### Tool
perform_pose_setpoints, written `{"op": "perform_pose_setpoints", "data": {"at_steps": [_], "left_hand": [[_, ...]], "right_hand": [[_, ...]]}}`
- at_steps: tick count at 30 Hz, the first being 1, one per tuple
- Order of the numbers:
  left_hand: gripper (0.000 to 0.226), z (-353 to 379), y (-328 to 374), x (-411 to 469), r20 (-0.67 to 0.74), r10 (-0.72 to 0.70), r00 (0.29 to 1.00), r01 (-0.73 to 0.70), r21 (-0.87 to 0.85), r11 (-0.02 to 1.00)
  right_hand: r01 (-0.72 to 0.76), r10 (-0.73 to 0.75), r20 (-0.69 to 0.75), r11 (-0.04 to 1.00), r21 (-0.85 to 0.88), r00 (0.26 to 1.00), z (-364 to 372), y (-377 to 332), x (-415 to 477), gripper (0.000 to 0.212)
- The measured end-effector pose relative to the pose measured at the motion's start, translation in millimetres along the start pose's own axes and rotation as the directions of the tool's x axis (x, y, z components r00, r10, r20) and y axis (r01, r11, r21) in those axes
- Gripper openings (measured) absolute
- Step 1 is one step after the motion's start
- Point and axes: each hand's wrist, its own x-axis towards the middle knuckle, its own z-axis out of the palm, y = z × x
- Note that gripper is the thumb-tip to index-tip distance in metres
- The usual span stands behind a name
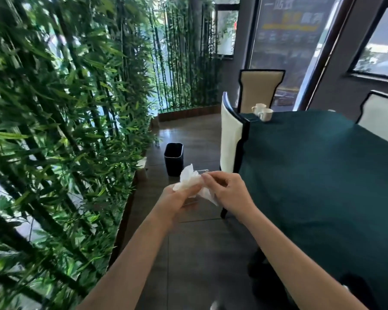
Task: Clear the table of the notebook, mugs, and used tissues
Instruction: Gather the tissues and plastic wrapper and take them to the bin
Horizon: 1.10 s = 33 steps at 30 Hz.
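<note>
Crumpled white used tissues [189, 181] are bunched between both hands above the dark floor, left of the table. My left hand [177, 199] grips them from below and my right hand [227, 193] pinches them from the right. Two white mugs [262, 111] stand close together at the far corner of the table, which is covered with a dark green cloth [323, 175]. No notebook is in view.
A black waste bin [173, 158] stands on the floor just beyond my hands. A cream chair [231, 139] is pushed against the table's left side; two more chairs [259, 89] stand at the far end and right. A bamboo screen [65, 130] lines the left.
</note>
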Motion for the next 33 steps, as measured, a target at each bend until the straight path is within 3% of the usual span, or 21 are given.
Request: {"op": "perform_pose_setpoints", "data": {"at_steps": [5,12,26,33], "left_hand": [[0.008,-14.8,-0.4,93.4,-0.165,-0.044,0.985,0.035,-0.056,0.998],[0.004,-23.8,18.4,226.7,-0.31,-0.104,0.945,0.068,-0.123,0.99],[0.007,-97.6,57.8,450.3,-0.362,-0.196,0.911,0.126,-0.208,0.97],[0.008,-172.3,79.5,591.6,-0.4,-0.286,0.871,0.185,-0.271,0.945]], "right_hand": [[-0.003,0.006,0.043,0.996,-0.088,0.999,5.9,47.3,95.6,0.024],[-0.089,0.105,0.111,0.986,-0.143,0.988,-7.9,106.5,243.0,0.031],[-0.249,0.279,0.179,0.953,-0.171,0.944,28.1,185.0,486.8,0.029],[-0.298,0.351,0.187,0.918,-0.262,0.918,72.6,210.3,628.2,0.015]]}}
